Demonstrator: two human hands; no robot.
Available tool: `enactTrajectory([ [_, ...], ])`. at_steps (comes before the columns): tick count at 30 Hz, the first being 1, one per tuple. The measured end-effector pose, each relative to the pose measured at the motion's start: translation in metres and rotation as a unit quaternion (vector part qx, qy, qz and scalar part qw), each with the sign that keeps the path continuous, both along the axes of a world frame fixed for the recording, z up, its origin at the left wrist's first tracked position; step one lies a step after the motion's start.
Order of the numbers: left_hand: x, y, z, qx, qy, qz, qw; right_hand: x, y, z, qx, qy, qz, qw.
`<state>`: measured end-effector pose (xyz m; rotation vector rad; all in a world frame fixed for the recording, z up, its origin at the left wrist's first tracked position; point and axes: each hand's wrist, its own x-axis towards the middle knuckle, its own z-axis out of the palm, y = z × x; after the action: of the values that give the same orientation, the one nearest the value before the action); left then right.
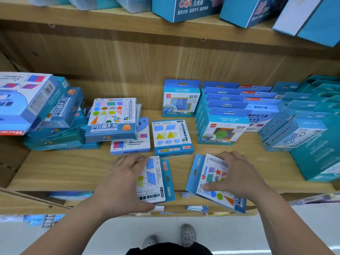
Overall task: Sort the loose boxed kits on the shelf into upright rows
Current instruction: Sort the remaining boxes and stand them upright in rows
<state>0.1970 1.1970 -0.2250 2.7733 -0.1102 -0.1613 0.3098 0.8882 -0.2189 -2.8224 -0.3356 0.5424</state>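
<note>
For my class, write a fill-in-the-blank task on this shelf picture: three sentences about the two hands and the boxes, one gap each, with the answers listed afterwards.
1. The right hand grips the star box, whose star is coloured ____.
2. The left hand holds the parallelogram box near the ____ edge of the shelf.
3. The lone box at the back stands ____.

Missing words: red; front; upright.

i read shelf board (55, 173) as pale wood-grain laminate, matt, smooth; back panel (128, 57) same grain. front-left kit box (152, 179), front-right kit box (211, 173): printed card, faint sheen. upper-shelf tubs (132, 4): clear plastic, glossy. floor (128, 232): light tile, polished, reflective. clogs (187, 234): grey, perforated, matt, foam-like.
</note>
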Motion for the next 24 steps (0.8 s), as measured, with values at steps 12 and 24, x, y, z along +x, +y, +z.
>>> enactTrajectory([
  [12,0.039,-0.043,0.044,-0.082,-0.054,0.087,0.991,0.009,-0.024,-0.011,-0.002,-0.052,-0.099,0.994],
  [24,0.143,-0.059,0.031,0.087,0.008,0.022,0.996,0.018,-0.055,-0.004,0.008,-0.059,-0.086,0.995],
])
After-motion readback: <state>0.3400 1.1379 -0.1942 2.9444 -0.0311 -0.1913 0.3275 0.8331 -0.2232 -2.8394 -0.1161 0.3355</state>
